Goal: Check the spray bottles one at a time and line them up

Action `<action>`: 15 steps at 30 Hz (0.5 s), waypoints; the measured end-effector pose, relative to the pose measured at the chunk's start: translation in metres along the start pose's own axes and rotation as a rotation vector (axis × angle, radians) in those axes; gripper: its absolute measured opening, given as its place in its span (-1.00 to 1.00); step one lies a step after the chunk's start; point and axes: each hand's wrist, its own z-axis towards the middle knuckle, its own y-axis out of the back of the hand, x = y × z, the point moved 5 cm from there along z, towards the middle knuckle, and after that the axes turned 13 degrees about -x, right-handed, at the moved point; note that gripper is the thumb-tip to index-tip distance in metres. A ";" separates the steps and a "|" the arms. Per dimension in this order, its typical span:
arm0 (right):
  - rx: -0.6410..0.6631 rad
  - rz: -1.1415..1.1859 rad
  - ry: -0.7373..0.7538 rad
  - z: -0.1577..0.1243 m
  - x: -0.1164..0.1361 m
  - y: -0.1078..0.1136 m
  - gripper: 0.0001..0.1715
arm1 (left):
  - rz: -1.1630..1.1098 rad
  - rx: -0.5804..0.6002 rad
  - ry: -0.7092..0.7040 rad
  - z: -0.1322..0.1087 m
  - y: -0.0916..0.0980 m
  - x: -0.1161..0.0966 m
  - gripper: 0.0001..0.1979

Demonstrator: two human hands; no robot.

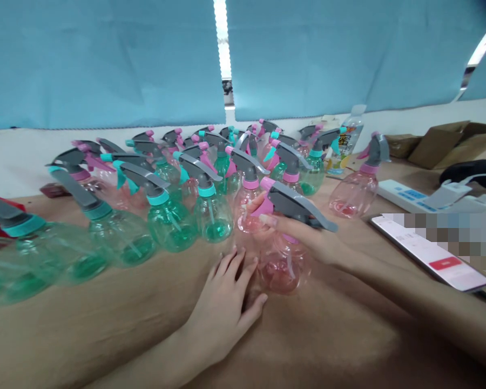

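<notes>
My right hand (308, 235) is closed around the neck of a clear pink spray bottle (281, 270) with a grey and pink trigger head. That bottle stands upright on the wooden table, its nozzle facing left. Just left of its base, my left hand (222, 308) lies palm down with the fingers spread, holding nothing. Behind the held bottle is another pink spray bottle (247, 213). Beside it, a small green spray bottle (214, 216) and a wider green spray bottle (172, 227) lead a row to the left. Several more pink and green ones crowd behind.
To the right stands a lone pink spray bottle (353, 193). Near it are a phone (425, 251), a white power strip (405, 195) with plugs, and a cardboard box (441, 145). A labelled drink bottle (351, 138) stands at the back, before a blue curtain (146, 59).
</notes>
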 end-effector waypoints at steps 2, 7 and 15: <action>0.002 0.012 -0.007 0.000 -0.001 0.000 -0.82 | -0.008 -0.004 0.004 0.000 0.000 0.000 -0.51; -0.022 -0.032 -0.019 -0.001 0.004 -0.001 -0.82 | -0.004 0.014 0.011 -0.001 0.000 0.000 -0.51; -0.028 -0.100 -0.001 -0.001 0.012 0.000 -0.84 | 0.005 0.010 0.007 -0.001 -0.001 0.000 -0.51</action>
